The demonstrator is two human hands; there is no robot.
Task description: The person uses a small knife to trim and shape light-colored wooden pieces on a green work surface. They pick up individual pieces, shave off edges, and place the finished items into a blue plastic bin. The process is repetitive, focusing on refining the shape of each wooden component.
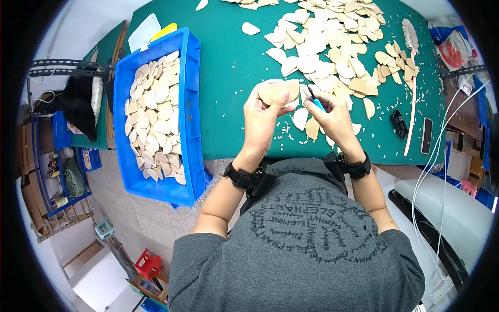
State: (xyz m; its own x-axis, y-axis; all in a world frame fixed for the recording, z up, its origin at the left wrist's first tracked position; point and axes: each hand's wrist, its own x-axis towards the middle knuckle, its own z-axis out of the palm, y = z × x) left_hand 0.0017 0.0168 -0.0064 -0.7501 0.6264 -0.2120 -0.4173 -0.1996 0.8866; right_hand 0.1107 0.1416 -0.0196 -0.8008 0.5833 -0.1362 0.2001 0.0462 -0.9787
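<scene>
My left hand (261, 118) pinches a flat, beige half-oval pad (279, 93) between thumb and fingers, raised over the table's near edge. Just right of it, my right hand (337, 119) is closed round a blue-handled tool (318, 105) with a thin dark tip; its exact kind is unclear. The tool's tip points up, close to the pad's right edge. Loose pads (312, 128) lie on the green table under and beside my hands, among small pale trimmings. A large heap of similar pads (338, 52) spreads farther back.
A deep blue crate (190, 119) full of pads stands at the left. On the right lie a long-handled duster (414, 99), a black clip-like object (398, 124) and a phone (427, 136). White cables (442, 130) hang beyond the table's right edge. A red stool (148, 263) stands lower left.
</scene>
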